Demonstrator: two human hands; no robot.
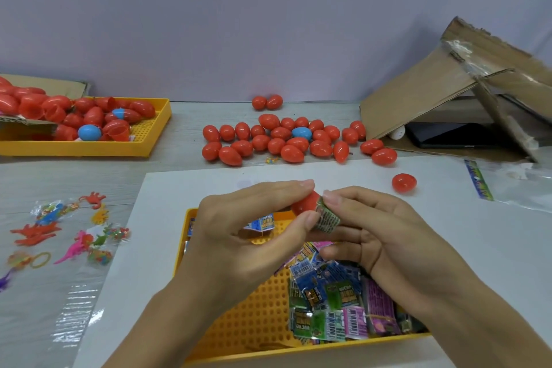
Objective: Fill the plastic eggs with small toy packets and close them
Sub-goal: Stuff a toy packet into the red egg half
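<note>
Glossy red plastic eggs [280, 140], shiny printed foil packets [337, 305], perforated matt yellow plastic tray [257, 308], rough torn cardboard box [424, 92].

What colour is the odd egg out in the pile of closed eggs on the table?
Blue: one blue egg among the red eggs, seen in the head view.

The red plastic egg half [305, 202] is largely covered by the left hand [248, 227] and right hand [376, 233]; its opening is not visible. Print on the green foil toy packet [328, 219] is too blurred to read. The near yellow perforated plastic tray [257, 302] is partly hidden beneath both hands. The far yellow plastic tray [149, 140] and brown cardboard box [466, 92] are cut off by the frame edges.
</note>
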